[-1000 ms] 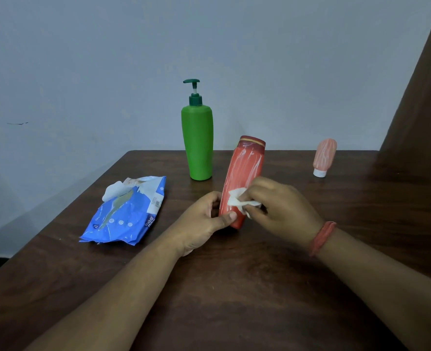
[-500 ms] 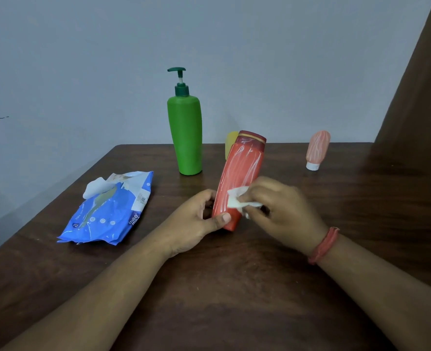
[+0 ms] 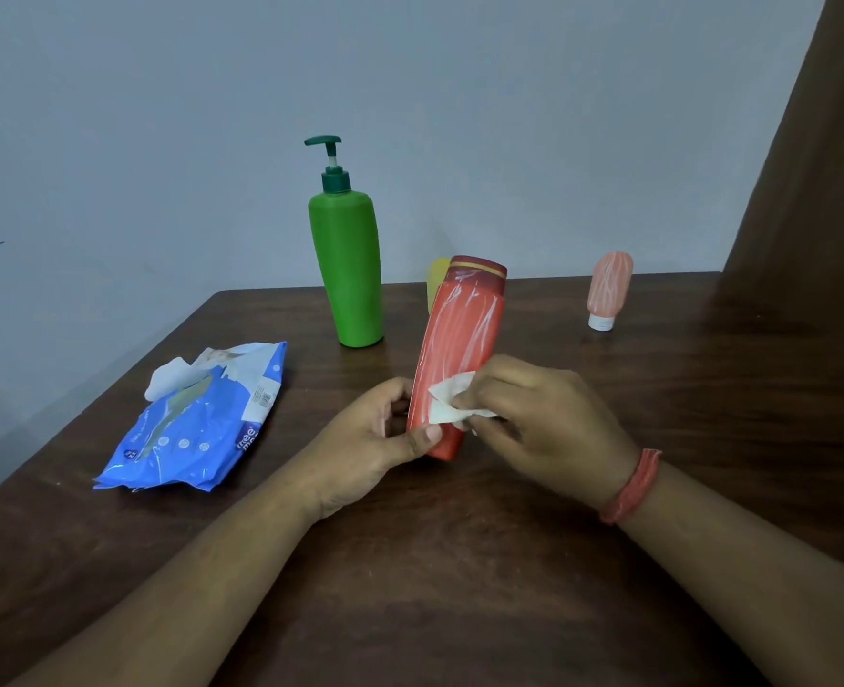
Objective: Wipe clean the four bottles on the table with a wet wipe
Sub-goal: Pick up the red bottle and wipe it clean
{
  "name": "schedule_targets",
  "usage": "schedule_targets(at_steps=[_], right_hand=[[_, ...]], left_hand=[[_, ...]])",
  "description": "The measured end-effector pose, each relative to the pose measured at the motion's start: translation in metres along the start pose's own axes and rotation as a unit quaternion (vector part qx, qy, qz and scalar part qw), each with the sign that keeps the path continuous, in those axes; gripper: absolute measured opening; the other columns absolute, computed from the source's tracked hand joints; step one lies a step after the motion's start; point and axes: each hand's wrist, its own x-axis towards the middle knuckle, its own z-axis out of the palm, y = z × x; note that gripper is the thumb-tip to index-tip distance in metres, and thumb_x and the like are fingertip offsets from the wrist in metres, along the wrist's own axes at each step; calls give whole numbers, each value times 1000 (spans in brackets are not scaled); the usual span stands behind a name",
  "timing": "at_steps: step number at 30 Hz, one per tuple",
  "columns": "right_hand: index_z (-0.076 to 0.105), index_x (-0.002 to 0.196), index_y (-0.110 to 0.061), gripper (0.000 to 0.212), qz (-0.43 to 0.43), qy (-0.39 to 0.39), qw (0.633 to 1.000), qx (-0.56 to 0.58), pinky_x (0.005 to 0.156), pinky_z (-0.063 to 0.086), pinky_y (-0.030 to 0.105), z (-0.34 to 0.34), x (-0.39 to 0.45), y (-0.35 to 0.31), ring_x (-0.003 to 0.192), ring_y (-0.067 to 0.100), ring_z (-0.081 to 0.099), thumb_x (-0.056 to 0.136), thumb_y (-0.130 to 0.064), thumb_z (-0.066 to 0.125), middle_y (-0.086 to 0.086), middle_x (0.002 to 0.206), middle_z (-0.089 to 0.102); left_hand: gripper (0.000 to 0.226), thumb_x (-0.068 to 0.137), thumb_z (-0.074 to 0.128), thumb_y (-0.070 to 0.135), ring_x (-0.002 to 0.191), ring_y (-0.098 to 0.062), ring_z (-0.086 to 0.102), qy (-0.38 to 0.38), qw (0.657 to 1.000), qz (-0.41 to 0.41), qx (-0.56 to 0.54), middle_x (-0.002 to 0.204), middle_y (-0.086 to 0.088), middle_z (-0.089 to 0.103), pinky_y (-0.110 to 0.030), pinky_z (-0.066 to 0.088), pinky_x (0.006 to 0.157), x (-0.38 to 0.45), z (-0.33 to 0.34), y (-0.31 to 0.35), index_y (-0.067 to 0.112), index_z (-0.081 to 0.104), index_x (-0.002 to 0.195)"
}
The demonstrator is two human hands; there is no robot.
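Observation:
A tall red bottle (image 3: 462, 334) leans tilted on the table, its base down near me. My left hand (image 3: 378, 438) grips its lower end, thumb across the front. My right hand (image 3: 534, 423) pinches a small white wet wipe (image 3: 447, 406) against the bottle's lower front. A green pump bottle (image 3: 350, 270) stands upright behind and to the left. A yellow bottle (image 3: 436, 280) is mostly hidden behind the red one. A small pink bottle (image 3: 608, 290) stands cap-down at the back right.
A blue pack of wet wipes (image 3: 197, 428) lies on the left of the dark wooden table (image 3: 459, 587), one wipe sticking out of its opening. A grey wall runs behind the table. A brown surface rises at the right edge.
Both hands stay on the red bottle with the wipe at about the same spot. The camera view has shifted, so the yellow bottle shows behind the red one.

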Motion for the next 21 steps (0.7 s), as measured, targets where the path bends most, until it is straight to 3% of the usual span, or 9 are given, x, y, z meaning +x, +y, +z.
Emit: schedule_targets(at_steps=[4, 7, 11, 14, 17, 21], right_hand=[[71, 93, -16, 10, 85, 107, 990, 27, 69, 54, 40, -6, 3, 11, 84, 15, 63, 91, -21, 63, -4, 95, 63], [71, 99, -16, 12, 65, 84, 994, -1, 72, 57, 38, -9, 1, 12, 90, 15, 65, 91, -22, 65, -3, 100, 65], [71, 95, -10, 8, 105, 155, 982, 2, 70, 53, 39, -17, 5, 22, 86, 16, 63, 91, -13, 65, 2, 96, 66], [72, 98, -11, 20, 63, 112, 991, -23, 73, 55, 36, -19, 4, 19, 89, 17, 64, 94, -26, 58, 1, 98, 66], [72, 97, -10, 13, 95, 156, 983, -19, 73, 55, 40, -24, 5, 22, 89, 18, 63, 92, -18, 63, 3, 98, 67], [72, 102, -11, 19, 37, 121, 991, -47, 79, 54, 28, -25, 5, 17, 92, 14, 62, 94, -24, 60, 2, 99, 67]], left_hand=[[49, 84, 74, 32, 117, -11, 65, -17, 999, 3, 28, 124, 5, 70, -24, 52, 94, 0, -1, -1, 19, 58, 129], [53, 83, 75, 39, 122, -11, 62, -29, 997, 2, 71, 128, 8, 67, -31, 49, 104, -1, -2, -2, 25, 58, 131], [60, 78, 76, 53, 125, -11, 60, -47, 994, 4, 98, 132, 12, 64, -38, 47, 109, -1, -4, -2, 35, 56, 131], [61, 78, 77, 59, 128, -11, 58, -51, 993, 9, 107, 134, 12, 63, -42, 46, 111, -1, -5, -2, 40, 56, 132], [66, 76, 77, 66, 130, -14, 57, -53, 991, 5, 121, 136, 12, 62, -48, 45, 112, -1, -6, -2, 43, 54, 133], [65, 76, 77, 65, 132, -13, 55, -57, 991, 11, 122, 138, 13, 60, -47, 44, 112, -1, -6, -3, 45, 54, 133]])
